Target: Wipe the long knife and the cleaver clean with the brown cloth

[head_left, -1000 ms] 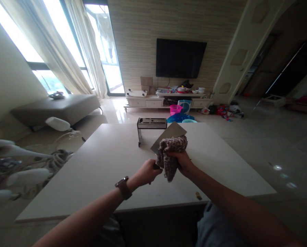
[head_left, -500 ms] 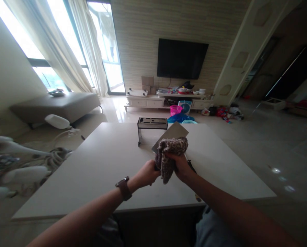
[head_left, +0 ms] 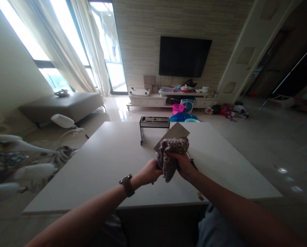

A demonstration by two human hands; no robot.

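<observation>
My left hand, with a watch on the wrist, is closed around the dark handle of a cleaver. Its broad grey blade points up and away to the right over the table. A brown patterned towel is draped over the lower blade, hiding part of it. My right hand grips this towel, thumb on top. Behind my right hand lies a black-handled tool, mostly hidden. Past the blade, a knife rack with slots in its top stands at the table's far side.
The white table spans the space before me. A small yellowish-brown item lies near its front edge. Beyond are a pink basket, a blue bag and a low TV cabinet. A grey bench stands left.
The view has shifted slightly, so the room appears a little further right. My hands, the cleaver and the towel keep nearly the same pose.
</observation>
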